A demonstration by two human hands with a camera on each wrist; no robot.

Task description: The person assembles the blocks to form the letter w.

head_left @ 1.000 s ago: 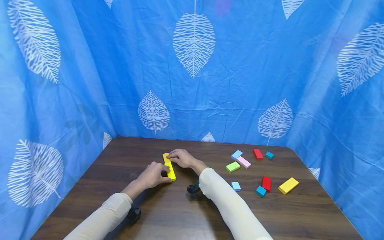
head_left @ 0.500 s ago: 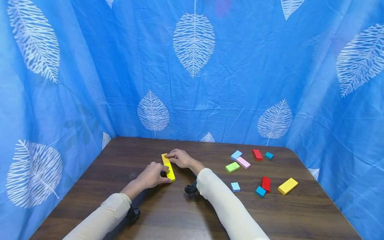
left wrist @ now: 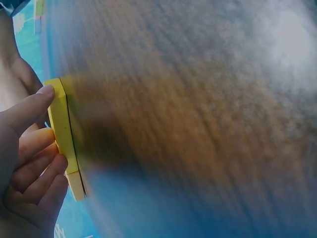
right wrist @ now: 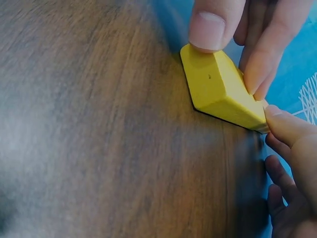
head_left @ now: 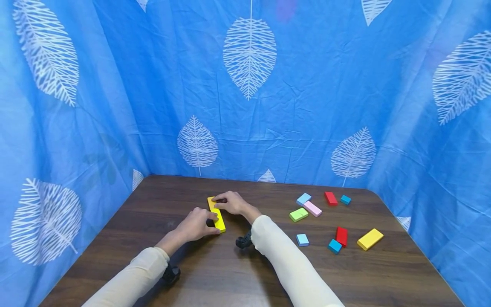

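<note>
We see both hands meeting at a row of yellow blocks lying flat on the dark wooden table, a little toward nine o'clock from the table's middle. From the head view the row runs from about eleven o'clock to five o'clock; the left wrist view shows a seam near one end, so it is two blocks set end to end.

Our left hand sits at the near end, its fingers curled and its thumb pressed on the blocks' edge, so it pinches the near yellow block between thumb and fingers. Our right hand sits at the far end, at twelve o'clock from the left hand; its thumb presses down on the block's corner and its fingers curl along the far side, pinching that end. The two hands lie just beside each other, both touching the yellow row.

Well apart, toward three o'clock, loose blocks lie scattered on the table: a light blue block, a pink block touching it, a green block, a red block, a small teal block, a second light blue block, a second red block with a teal block just beside it, and a lone yellow block.

A blue curtain with white leaves encloses the table.
</note>
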